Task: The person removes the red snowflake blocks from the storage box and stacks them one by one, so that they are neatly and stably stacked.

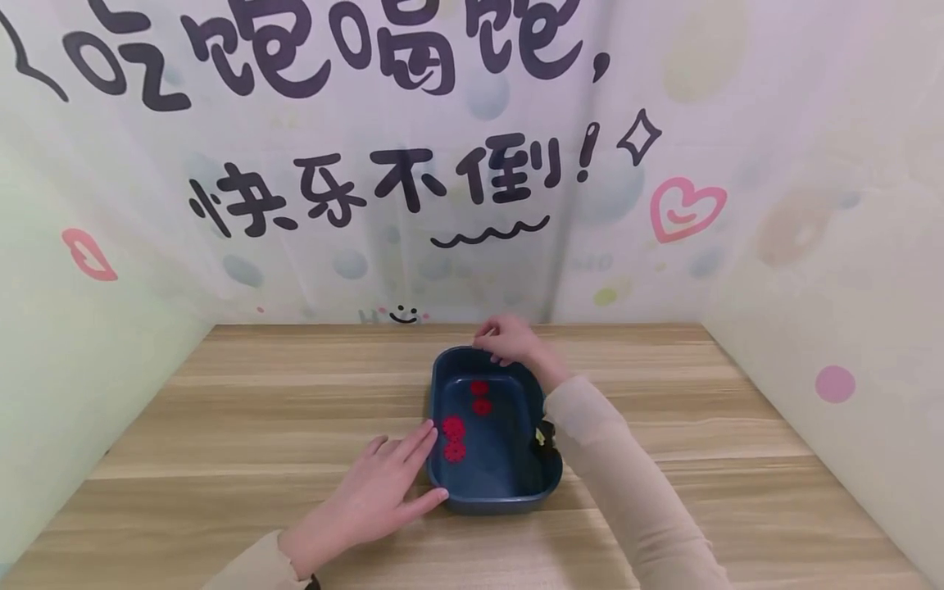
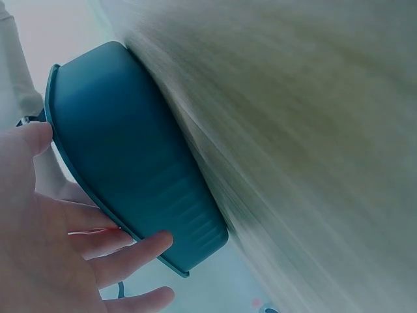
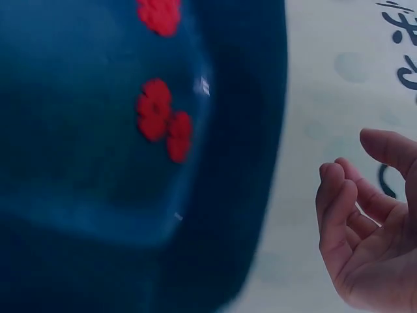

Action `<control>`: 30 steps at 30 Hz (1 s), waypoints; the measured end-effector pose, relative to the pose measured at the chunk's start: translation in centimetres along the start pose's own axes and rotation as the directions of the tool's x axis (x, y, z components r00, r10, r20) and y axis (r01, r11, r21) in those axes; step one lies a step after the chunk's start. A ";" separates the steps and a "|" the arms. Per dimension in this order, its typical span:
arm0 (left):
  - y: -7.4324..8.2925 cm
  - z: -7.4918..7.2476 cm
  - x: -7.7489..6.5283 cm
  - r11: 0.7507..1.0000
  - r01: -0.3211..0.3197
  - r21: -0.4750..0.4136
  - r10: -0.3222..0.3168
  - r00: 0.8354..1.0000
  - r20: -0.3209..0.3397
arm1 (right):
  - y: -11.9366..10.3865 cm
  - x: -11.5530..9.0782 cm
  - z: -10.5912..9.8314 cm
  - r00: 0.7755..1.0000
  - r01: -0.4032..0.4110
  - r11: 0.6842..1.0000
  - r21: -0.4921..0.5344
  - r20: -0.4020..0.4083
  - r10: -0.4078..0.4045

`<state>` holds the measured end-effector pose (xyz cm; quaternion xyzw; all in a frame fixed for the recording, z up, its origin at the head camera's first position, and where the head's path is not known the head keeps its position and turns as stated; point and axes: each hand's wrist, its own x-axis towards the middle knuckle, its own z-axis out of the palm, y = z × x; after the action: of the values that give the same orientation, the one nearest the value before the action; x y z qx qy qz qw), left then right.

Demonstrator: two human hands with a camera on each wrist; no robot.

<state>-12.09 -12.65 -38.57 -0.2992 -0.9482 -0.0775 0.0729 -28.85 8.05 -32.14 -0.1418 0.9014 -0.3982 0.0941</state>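
Observation:
A dark blue plastic basin (image 1: pixel 501 500) stands on the wooden table (image 1: pixel 221 426), a little right of the middle. Several red gear-shaped pieces (image 1: pixel 453 438) lie on its floor, in two pairs. My left hand (image 1: pixel 383 483) lies flat on the table, its straight fingers touching the basin's left wall (image 2: pixel 130 156). My right hand (image 1: pixel 509 340) hovers at the basin's far rim with loosely curled fingers and holds nothing. In the right wrist view that hand (image 3: pixel 371 222) is apart from the basin (image 3: pixel 65 195), and one red pair (image 3: pixel 163 120) shows inside it.
Printed fabric walls (image 1: pixel 472 180) close in the table at the back and on both sides. Bare wood lies left and right of the basin and along the near edge (image 1: pixel 774 533).

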 end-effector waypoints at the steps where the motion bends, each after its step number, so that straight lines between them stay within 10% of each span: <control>1: 0.0 0.0 0.0 1.000 0.001 0.001 -0.001 1.000 0.003 | 0.1 0.0 0.4 1.000 -0.012 1.000 0.007 0.006 0.012; 16: 0.1 -0.1 0.1 1.000 0.011 -0.007 -0.011 0.999 0.032 | 3.2 0.1 2.8 0.938 -0.122 0.990 -0.064 0.319 0.136; 30: 0.1 0.0 0.0 1.000 0.008 -0.002 -0.008 1.000 0.030 | 4.8 0.2 3.7 0.931 -0.081 0.987 -0.136 0.344 0.123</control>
<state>-12.10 -12.58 -38.58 -0.2964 -0.9504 -0.0743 0.0581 -28.88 8.51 -38.21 -0.1690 0.8984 -0.3062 0.2655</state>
